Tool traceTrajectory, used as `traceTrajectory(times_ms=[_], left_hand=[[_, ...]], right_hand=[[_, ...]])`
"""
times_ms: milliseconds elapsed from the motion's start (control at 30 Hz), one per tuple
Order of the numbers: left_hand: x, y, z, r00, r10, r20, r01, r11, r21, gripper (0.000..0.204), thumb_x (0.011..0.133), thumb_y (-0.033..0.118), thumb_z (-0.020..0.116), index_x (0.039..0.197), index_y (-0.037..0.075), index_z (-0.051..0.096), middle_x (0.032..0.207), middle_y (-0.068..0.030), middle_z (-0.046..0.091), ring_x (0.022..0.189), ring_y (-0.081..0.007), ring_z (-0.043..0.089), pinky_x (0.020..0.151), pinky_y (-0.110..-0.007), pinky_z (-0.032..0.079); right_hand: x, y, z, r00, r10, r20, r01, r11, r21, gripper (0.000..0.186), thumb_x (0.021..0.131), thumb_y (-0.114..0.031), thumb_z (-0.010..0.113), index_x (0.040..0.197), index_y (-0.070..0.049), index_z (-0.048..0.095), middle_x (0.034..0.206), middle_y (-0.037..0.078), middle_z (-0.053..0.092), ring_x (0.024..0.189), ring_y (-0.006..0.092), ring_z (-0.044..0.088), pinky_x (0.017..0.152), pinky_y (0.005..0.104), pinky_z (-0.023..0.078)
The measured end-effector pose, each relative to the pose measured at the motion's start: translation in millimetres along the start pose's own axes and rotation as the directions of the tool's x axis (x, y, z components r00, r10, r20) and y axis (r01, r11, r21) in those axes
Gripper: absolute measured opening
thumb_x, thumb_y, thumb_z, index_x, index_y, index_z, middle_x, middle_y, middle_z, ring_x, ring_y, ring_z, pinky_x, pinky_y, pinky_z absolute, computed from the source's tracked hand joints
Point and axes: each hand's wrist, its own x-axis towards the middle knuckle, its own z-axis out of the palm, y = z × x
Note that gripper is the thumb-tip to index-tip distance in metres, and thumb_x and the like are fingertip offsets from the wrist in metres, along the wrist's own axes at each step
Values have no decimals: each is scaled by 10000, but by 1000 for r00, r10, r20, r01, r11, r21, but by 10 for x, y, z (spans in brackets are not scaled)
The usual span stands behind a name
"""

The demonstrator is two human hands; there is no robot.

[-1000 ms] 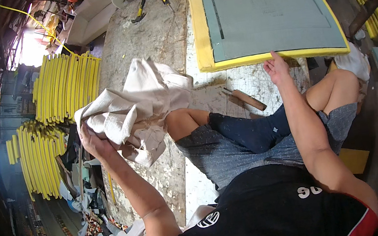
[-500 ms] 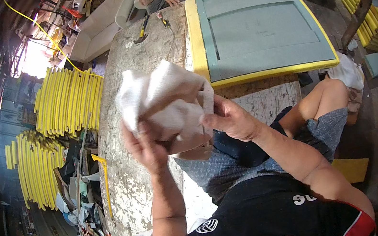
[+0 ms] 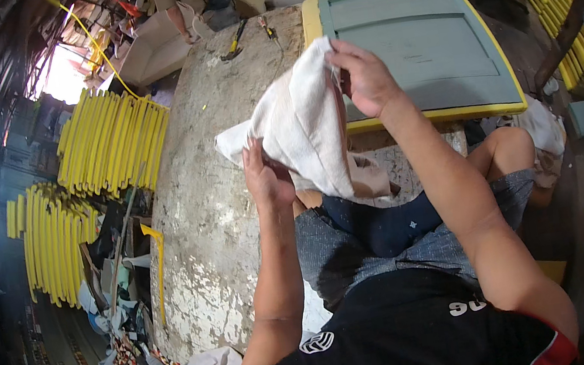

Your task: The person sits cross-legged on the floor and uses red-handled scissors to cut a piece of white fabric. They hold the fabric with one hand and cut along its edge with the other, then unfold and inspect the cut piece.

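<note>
My left hand [image 3: 267, 175] grips the lower left part of a bunched white fabric piece [image 3: 298, 118]. My right hand [image 3: 366, 75] pinches its raised upper corner, fingers closed on the cloth. The fabric hangs between my hands above my crossed legs and the worn work board [image 3: 199, 263]. Just behind my right hand lies a rectangular panel [image 3: 417, 38] with a grey-green middle and yellow padded edges; the cloth hides part of its left side.
A hammer [image 3: 235, 43] and screwdriver [image 3: 272, 36] lie at the board's far end. Another person's legs [image 3: 174, 8] show beyond. Yellow foam pieces are stacked left [image 3: 110, 137] and right [image 3: 570, 39]. A pale sofa [image 3: 147, 53] stands behind.
My right hand has left the panel's edge, joined the fabric and lifted its corner up. My left hand has brought the cloth rightward. The other person has shifted.
</note>
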Motion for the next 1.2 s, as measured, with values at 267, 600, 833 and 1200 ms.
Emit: traceTrajectory(times_ms=[267,600,833,1200], left_hand=[[-460,-461,149,983,-151,102,149,988,27,201,999,136,556,1199,114,552,1087,-8,633,968,-137,615,807,-318,514],[-1273,-1001,-362,850,-519,92,469,824,318,352,990,87,565,1329,35,482,1191,-83,630,1062,-181,637,917,-349,533],[-830,-778,-295,942,-309,-135,325,938,121,414,1022,294,548,1346,64,433,1246,-126,589,1059,-226,625,935,-339,503],[-1269,-859,-511,987,-97,125,-17,722,692,185,965,57,617,1107,25,503,1008,-46,585,947,-104,550,870,-256,437]], right_hand=[[-561,70,-393,972,227,-66,-229,973,-25,227,952,-143,633,1155,-42,630,1092,61,676,1021,156,637,908,335,504],[-1309,12,-1007,884,293,-363,-349,932,-98,253,964,-203,628,1099,3,685,1010,81,711,888,150,675,825,286,526],[-1539,242,-859,796,519,311,-235,739,-631,202,924,-164,689,1000,21,715,898,22,693,807,79,619,746,248,495],[-824,990,-918,971,153,-184,-206,145,-968,839,844,-483,724,1443,15,412,1328,315,544,1187,344,597,1003,404,471]])
